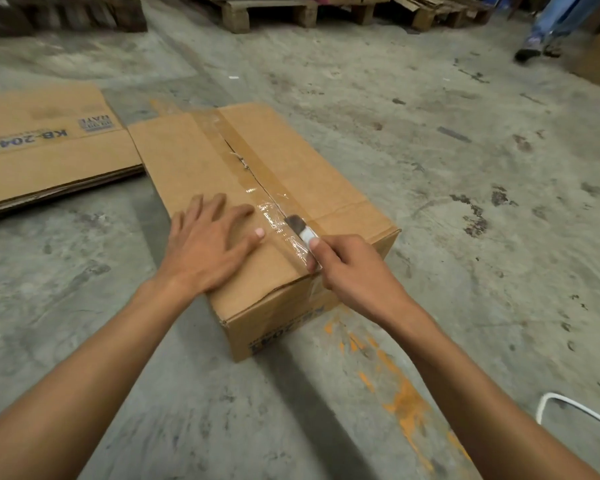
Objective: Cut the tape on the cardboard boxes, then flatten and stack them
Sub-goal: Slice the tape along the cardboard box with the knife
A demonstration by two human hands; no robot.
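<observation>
1. Head view gives me a sealed cardboard box (257,202) sitting on the concrete floor (465,168), straight ahead of me and a little below centre.
2. I can read "KB-2041" upside down on the flattened boxes (49,147) lying on the floor to the left, their near corner just beside the sealed one. Above that code sits a small printed block I cannot make out.
3. On the near end face of the sealed box the same kind of print shows, partly hidden by my wrist; only "041" reads clearly.
4. Clear tape (243,157) runs along the top seam, split open along its far part.
5. My left hand (208,244) lies flat on the lid beside the seam, fingers straight and spread, pressing down.
6. My right hand (350,268) has its fingers curled around a knife (300,228), forefinger on its back, blade laid into the tape near the box's near edge.
7. Wooden pallets (267,12) stand along the far side.
</observation>
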